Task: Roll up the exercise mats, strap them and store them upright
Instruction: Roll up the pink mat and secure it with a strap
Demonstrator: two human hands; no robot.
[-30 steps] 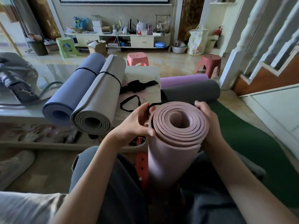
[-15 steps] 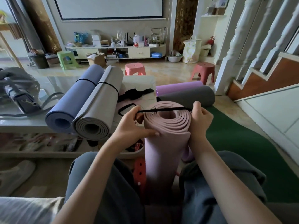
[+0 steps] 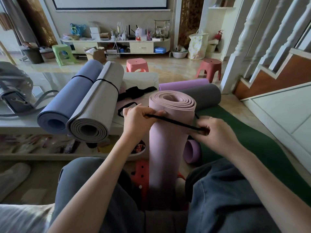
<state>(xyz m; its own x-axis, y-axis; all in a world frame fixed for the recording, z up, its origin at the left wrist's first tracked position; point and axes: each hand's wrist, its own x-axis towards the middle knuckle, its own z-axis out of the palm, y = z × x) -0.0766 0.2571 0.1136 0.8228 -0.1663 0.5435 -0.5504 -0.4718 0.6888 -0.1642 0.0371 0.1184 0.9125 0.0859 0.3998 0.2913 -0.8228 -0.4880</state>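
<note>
A rolled pink mat [image 3: 170, 148] stands upright between the person's knees, its spiral end up, with a black strap [image 3: 175, 122] drawn slantwise across its front below the top. On the low table [image 3: 141, 79], a blue mat [image 3: 67, 101] and a grey mat [image 3: 96, 106] lie rolled side by side, touching, each with a thin black band around it. Past the table's right edge a purple roll [image 3: 183, 84] and a dark grey roll [image 3: 205, 96] lie on their sides beside an unrolled green mat [image 3: 262, 148] on the floor.

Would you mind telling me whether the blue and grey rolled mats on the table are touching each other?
Touching. The head view shows the blue mat and grey mat pressed side by side along their length, no gap visible.
</note>
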